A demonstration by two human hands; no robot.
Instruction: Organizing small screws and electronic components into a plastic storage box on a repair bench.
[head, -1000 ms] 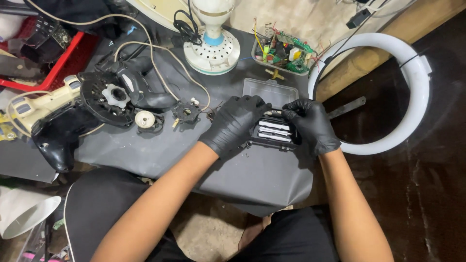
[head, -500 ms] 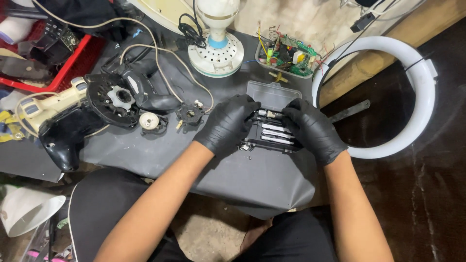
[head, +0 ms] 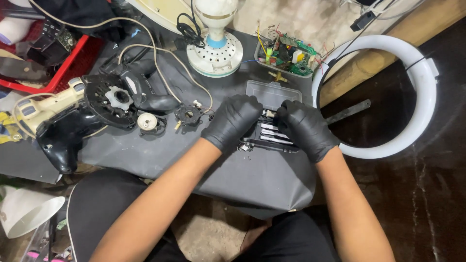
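Fan base (head: 215,51) and circuit board (head: 287,52) behind; left hand (head: 234,120) and right hand (head: 303,127), fingers curled, grip bit case (head: 270,136).

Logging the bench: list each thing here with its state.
Tool case: open, lid back.
Left hand: gloved, resting on the case.
Right hand: gloved, pinching a tool in the case.
Ring lamp: unlit.
Game controller: dismantled, shell off.

Dark wet floor (head: 427,194); pale wall (head: 310,19)
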